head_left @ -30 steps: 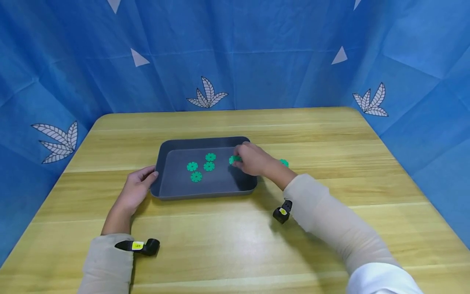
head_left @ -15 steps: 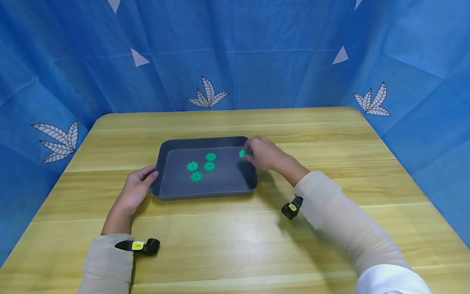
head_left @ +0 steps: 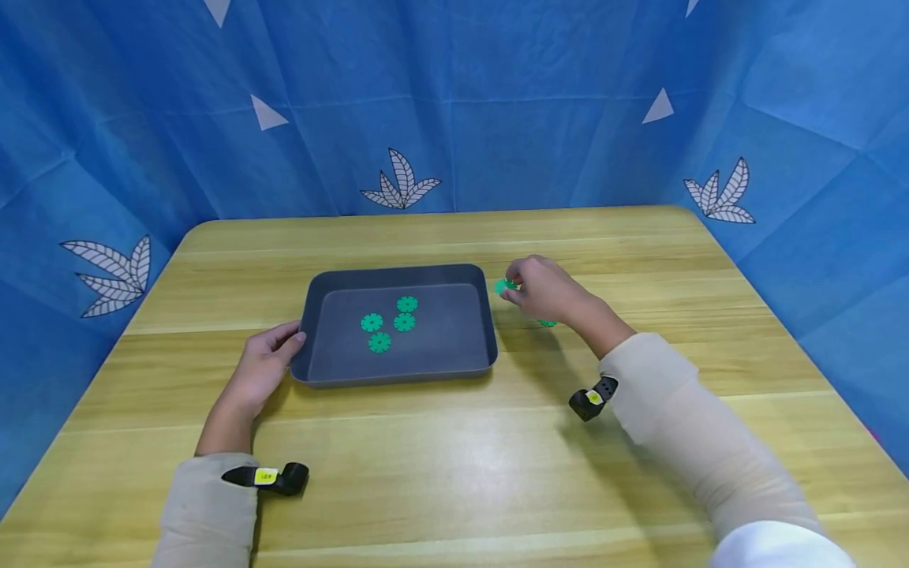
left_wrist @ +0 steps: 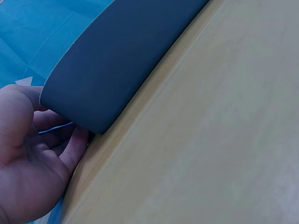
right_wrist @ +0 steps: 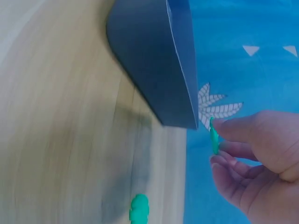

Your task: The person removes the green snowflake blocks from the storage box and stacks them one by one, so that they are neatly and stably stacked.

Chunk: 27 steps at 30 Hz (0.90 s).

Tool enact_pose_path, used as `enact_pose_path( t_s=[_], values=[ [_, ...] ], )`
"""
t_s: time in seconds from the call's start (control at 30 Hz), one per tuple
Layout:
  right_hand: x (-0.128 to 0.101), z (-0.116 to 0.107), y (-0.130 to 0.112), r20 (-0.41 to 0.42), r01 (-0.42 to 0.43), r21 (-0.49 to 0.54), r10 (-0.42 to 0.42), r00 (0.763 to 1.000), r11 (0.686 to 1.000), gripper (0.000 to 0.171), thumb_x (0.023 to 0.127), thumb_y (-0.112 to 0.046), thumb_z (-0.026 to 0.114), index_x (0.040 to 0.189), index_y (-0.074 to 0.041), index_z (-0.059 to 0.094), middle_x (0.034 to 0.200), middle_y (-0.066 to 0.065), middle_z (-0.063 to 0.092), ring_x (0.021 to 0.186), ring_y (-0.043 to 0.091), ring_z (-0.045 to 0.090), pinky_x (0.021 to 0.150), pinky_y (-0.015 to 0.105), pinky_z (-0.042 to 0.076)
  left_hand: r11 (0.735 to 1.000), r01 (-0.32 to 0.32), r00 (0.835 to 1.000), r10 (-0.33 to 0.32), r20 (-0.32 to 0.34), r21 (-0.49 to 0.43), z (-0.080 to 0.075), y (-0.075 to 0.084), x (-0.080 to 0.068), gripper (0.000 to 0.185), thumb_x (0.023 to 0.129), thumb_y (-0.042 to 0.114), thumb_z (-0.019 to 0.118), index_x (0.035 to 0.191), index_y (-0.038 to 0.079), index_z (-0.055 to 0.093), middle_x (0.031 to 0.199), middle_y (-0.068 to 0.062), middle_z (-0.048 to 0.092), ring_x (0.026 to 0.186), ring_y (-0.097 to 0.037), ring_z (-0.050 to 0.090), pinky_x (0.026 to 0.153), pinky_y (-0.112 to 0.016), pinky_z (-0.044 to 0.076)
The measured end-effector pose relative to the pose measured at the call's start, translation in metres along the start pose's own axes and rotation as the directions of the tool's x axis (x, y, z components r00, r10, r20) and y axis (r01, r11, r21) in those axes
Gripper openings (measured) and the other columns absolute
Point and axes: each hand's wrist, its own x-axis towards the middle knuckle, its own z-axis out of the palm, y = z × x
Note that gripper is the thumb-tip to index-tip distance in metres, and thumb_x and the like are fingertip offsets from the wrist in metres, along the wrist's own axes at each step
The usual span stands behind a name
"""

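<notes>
My left hand (head_left: 261, 367) grips the left end of a dark grey rectangular tray (head_left: 454, 359), thumb at the rim; the left wrist view shows its fingers curled at the tray's corner. Several green notched discs (head_left: 379, 341) lie flat inside the tray, left of its middle. Just beyond the tray's right wall, my right hand (head_left: 550, 290) pinches another green notched disc (right_wrist: 214, 136) between thumb and fingers, above the table. Below that hand, a further green disc (head_left: 547, 323) lies on the table, partly hidden by the hand in the head view.
The tray rests on a light wooden table (head_left: 426, 473). Blue curtains (head_left: 554, 142) with leaf and triangle prints hang behind and at both sides. A small black wrist camera (head_left: 588, 402) is strapped at the right cuff, with another at the left.
My right hand has moved right with the pinched disc, from over the tray to outside its right wall. The left hand and the tray have stayed in place.
</notes>
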Motion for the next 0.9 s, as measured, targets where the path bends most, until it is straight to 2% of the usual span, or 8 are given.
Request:
enact_pose_path(
  t_s=[0.17, 0.33, 0.47, 0.6, 0.7, 0.77, 0.83, 0.9],
  values=[
    [-0.004, 0.000, 0.010, -0.001, -0.017, -0.020, 0.017, 1.000, 1.000, 0.019, 0.089, -0.020, 0.060, 0.091, -0.001, 0.061, 0.099, 0.014, 0.064, 0.082, 0.023, 0.057, 0.076, 0.037, 0.048, 1.000, 0.001, 1.000, -0.001, 0.003, -0.003, -0.001, 0.000, 0.000, 0.053, 0.100, 0.029, 0.038, 0.140, -0.005, 0.033, 0.140, -0.024, 0.038, 0.127, -0.032, 0.040, 0.087, -0.006, 0.042],
    [-0.009, 0.004, 0.019, -0.003, -0.018, -0.037, 0.018, 1.000, 0.999, 0.017, 0.089, -0.019, 0.061, 0.084, -0.003, 0.059, 0.074, 0.005, 0.054, 0.059, 0.016, 0.041, 0.059, 0.029, 0.035, 1.000, 0.002, 1.000, -0.002, 0.002, 0.022, -0.001, 0.001, -0.001, 0.053, 0.100, 0.030, 0.037, 0.140, -0.005, 0.033, 0.141, -0.024, 0.038, 0.128, -0.031, 0.039, 0.094, -0.015, 0.042],
    [-0.013, 0.006, 0.026, -0.001, -0.039, -0.029, 0.039, 0.999, 0.999, 0.016, 0.089, -0.017, 0.060, 0.087, -0.001, 0.060, 0.081, 0.010, 0.059, 0.065, 0.018, 0.047, 0.062, 0.031, 0.041, 1.000, 0.004, 1.000, -0.004, -0.001, 0.026, 0.000, 0.002, -0.001, 0.053, 0.100, 0.030, 0.037, 0.139, -0.005, 0.033, 0.141, -0.024, 0.038, 0.128, -0.031, 0.039, 0.093, -0.014, 0.042],
    [-0.017, 0.007, 0.035, 0.002, -0.068, -0.025, 0.068, 0.998, 0.997, 0.024, 0.089, -0.017, 0.059, 0.102, 0.002, 0.062, 0.106, 0.018, 0.063, 0.087, 0.025, 0.058, 0.080, 0.042, 0.049, 1.000, 0.004, 1.000, -0.003, -0.005, 0.031, 0.000, 0.003, -0.001, 0.053, 0.099, 0.031, 0.038, 0.139, -0.004, 0.034, 0.141, -0.023, 0.039, 0.127, -0.031, 0.040, 0.094, -0.016, 0.043],
    [-0.019, 0.008, 0.040, 0.001, -0.075, -0.041, 0.075, 0.997, 0.996, 0.021, 0.089, -0.018, 0.059, 0.097, 0.001, 0.062, 0.092, 0.014, 0.063, 0.076, 0.022, 0.055, 0.071, 0.037, 0.048, 0.999, 0.001, 1.000, 0.000, -0.007, 0.033, 0.000, 0.003, -0.001, 0.053, 0.099, 0.031, 0.038, 0.139, -0.004, 0.034, 0.140, -0.022, 0.039, 0.127, -0.030, 0.041, 0.097, -0.022, 0.043],
    [-0.020, 0.009, 0.043, 0.003, -0.077, -0.046, 0.077, 0.997, 0.996, 0.016, 0.089, -0.017, 0.060, 0.088, -0.001, 0.061, 0.077, 0.009, 0.058, 0.064, 0.019, 0.046, 0.061, 0.032, 0.041, 0.999, -0.003, 1.000, 0.003, -0.008, 0.032, 0.000, 0.002, -0.001, 0.053, 0.099, 0.031, 0.038, 0.139, -0.004, 0.035, 0.140, -0.023, 0.040, 0.127, -0.031, 0.041, 0.098, -0.023, 0.043],
    [-0.021, 0.010, 0.045, 0.002, -0.084, -0.057, 0.085, 0.996, 0.995, 0.016, 0.089, -0.017, 0.060, 0.079, -0.004, 0.057, 0.067, 0.004, 0.048, 0.063, 0.018, 0.037, 0.057, 0.029, 0.031, 1.000, -0.003, 1.000, 0.003, -0.007, 0.029, 0.000, 0.001, 0.000, 0.053, 0.099, 0.031, 0.038, 0.139, -0.004, 0.035, 0.140, -0.022, 0.040, 0.127, -0.031, 0.041, 0.098, -0.024, 0.043],
    [-0.023, 0.010, 0.048, 0.004, -0.091, -0.059, 0.091, 0.996, 0.994, 0.017, 0.088, -0.017, 0.061, 0.076, -0.005, 0.056, 0.064, 0.003, 0.045, 0.066, 0.019, 0.036, 0.057, 0.029, 0.029, 0.999, -0.001, 1.000, 0.002, -0.007, 0.033, 0.000, 0.000, 0.000, 0.054, 0.099, 0.032, 0.038, 0.139, -0.004, 0.035, 0.140, -0.021, 0.040, 0.127, -0.030, 0.041, 0.100, -0.028, 0.042]
  ],
)
